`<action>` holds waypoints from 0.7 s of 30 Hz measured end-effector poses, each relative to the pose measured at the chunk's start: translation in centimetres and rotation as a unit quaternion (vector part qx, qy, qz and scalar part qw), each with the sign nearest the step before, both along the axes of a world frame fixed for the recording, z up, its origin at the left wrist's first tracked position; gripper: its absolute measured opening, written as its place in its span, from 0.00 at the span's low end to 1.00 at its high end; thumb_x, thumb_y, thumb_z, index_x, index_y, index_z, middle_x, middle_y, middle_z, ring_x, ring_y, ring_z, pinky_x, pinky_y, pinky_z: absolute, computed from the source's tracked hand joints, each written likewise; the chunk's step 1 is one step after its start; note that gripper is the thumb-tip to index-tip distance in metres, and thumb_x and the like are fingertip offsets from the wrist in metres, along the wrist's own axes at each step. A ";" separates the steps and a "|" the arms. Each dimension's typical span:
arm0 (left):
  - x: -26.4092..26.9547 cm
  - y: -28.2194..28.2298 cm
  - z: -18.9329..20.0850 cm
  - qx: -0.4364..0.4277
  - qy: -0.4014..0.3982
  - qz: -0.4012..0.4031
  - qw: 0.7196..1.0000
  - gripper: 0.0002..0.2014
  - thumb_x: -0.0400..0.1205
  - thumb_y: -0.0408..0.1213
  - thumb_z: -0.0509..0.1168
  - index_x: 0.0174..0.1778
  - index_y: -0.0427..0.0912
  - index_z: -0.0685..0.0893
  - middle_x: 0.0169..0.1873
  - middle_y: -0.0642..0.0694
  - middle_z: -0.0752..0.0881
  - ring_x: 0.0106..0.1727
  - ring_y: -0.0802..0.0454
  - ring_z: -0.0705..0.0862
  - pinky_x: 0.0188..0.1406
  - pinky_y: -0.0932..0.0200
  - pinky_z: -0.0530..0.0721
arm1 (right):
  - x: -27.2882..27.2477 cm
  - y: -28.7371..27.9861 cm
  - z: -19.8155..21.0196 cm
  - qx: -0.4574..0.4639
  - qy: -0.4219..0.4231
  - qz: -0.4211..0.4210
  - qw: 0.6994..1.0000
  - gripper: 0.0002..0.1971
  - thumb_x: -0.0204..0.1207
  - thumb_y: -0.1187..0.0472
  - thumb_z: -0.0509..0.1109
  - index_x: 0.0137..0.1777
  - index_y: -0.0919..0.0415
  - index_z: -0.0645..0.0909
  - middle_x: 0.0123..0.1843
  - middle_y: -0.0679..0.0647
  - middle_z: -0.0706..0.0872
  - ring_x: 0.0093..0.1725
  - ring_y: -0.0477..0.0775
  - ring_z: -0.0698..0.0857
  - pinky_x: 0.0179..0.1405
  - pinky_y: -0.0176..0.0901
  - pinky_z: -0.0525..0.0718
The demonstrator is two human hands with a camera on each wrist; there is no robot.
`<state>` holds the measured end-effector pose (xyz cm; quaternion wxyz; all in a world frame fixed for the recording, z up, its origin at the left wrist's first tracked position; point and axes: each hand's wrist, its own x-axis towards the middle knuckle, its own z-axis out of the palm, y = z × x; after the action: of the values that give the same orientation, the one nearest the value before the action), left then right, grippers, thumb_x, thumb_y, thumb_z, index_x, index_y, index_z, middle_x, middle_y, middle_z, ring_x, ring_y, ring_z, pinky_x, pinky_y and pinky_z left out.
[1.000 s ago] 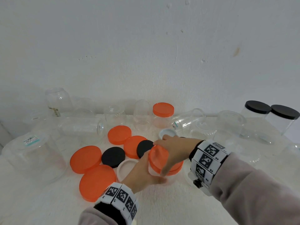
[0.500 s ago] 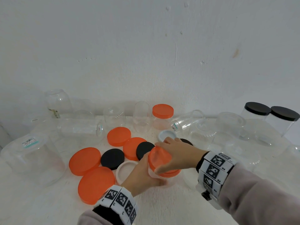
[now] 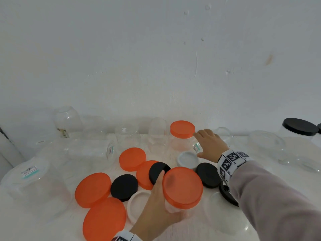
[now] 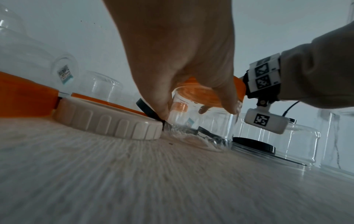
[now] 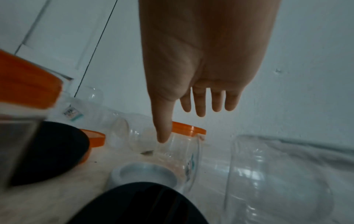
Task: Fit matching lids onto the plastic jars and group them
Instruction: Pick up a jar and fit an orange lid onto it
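Observation:
My left hand grips a small clear jar with an orange lid on it, low over the white table. My right hand is open, fingers straight, beside a second orange-lidded jar at the back. Loose lids lie between them: several orange lids, black lids and white lids.
Several clear empty jars stand or lie along the left and back by the wall. A large clear jar and black-lidded jars stand at the right. An upturned clear jar sits under my right forearm.
My right hand left the orange lid of the held jar and reached back to the other orange-lidded jar. My left hand still holds the lidded jar.

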<state>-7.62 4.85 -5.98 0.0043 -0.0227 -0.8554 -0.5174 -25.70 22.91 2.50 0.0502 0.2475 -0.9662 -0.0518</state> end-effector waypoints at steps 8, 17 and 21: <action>-0.2 0.8 0.4 -0.021 0.021 -0.016 0.999 0.60 0.62 0.60 0.78 0.71 0.69 0.33 0.71 0.78 0.43 0.71 0.84 0.49 0.66 0.82 0.52 | -3.2 -0.3 -1.6 0.172 -0.008 -0.041 0.984 0.41 0.74 0.65 0.68 0.83 0.57 0.49 0.80 0.52 0.60 0.81 0.60 0.55 0.78 0.57 0.60; 0.0 1.0 0.6 -0.028 0.043 0.007 0.999 0.54 0.62 0.64 0.74 0.69 0.73 0.37 0.73 0.75 0.47 0.72 0.78 0.53 0.65 0.81 0.55 | -3.0 -0.4 -2.2 0.221 0.049 -0.040 0.973 0.34 0.77 0.64 0.66 0.80 0.57 0.55 0.78 0.52 0.63 0.76 0.57 0.63 0.69 0.56 0.67; 0.1 1.0 0.8 -0.036 0.040 0.013 0.998 0.55 0.65 0.60 0.77 0.70 0.72 0.36 0.72 0.75 0.47 0.74 0.71 0.55 0.67 0.76 0.56 | -2.6 -0.2 -1.8 0.212 0.074 -0.033 0.974 0.36 0.72 0.62 0.72 0.77 0.60 0.57 0.71 0.52 0.69 0.71 0.58 0.68 0.65 0.56 0.70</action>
<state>-7.52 5.87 -5.22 0.0440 -0.0326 -0.8729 -0.4847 -28.28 22.68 0.68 0.0660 0.2158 -0.9345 -0.2752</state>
